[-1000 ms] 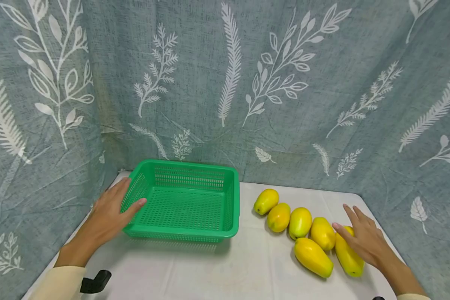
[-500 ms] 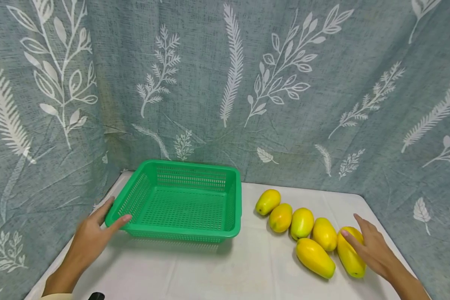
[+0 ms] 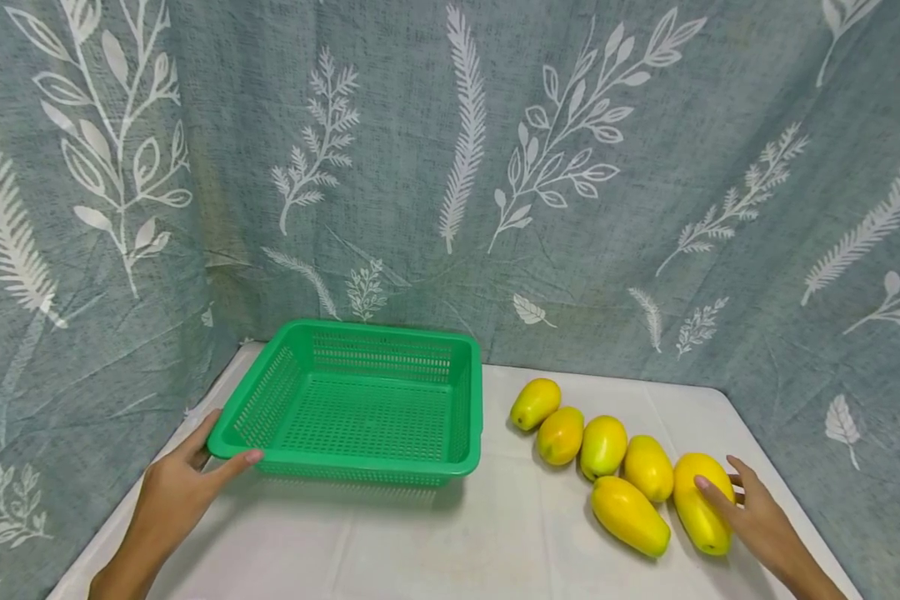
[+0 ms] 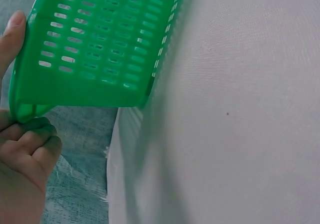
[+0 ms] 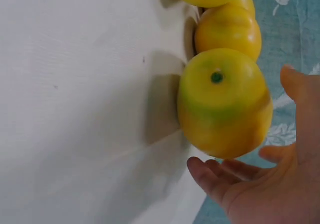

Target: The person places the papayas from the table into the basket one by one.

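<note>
Fingers of the left hand are curled under the rim of a green basket at its near-left corner; basket is gripped there, left thumb laid over the near rim. Right hand: fingers are spread wide about the rightmost yellow fruit, on its outer side. A gap is seen between them and the fruit in places; whether it is touched cannot be told. That fruit is set on the white-covered table, just left of the right fingers. Farther left of them, a long yellow fruit is laid slantwise. Four more yellow fruits are lined up behind it, row angled away to the left. Basket is stretched rightward and away from the left fingers. Beyond both hands, leaf-printed cloth is hung.
</note>
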The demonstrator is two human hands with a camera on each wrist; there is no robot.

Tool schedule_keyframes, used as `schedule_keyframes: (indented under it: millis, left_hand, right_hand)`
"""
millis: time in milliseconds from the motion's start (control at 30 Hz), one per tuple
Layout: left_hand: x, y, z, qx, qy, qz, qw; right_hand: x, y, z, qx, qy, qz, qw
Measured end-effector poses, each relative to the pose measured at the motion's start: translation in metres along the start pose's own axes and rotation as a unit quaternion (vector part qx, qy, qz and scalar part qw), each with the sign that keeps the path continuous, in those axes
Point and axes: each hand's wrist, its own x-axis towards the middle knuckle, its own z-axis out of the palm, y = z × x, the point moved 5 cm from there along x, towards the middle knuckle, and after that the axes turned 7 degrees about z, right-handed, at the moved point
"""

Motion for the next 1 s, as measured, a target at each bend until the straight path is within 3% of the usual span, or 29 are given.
schedule_keyframes:
  millis: [300,1000]
  left_hand:
    - [-0.005,-0.003,0.002,-0.059,0.037,0.001,0.9976]
    - [-0.004,-0.001,0.003,-0.089,0.030,0.015,0.9955]
  right_hand:
    - [-0.006,0.011,0.012,0.023,-0.024,0.046,0.9984]
    - [-0.008,0.016,0.021,0.121,-0.037,0.103,0.9865]
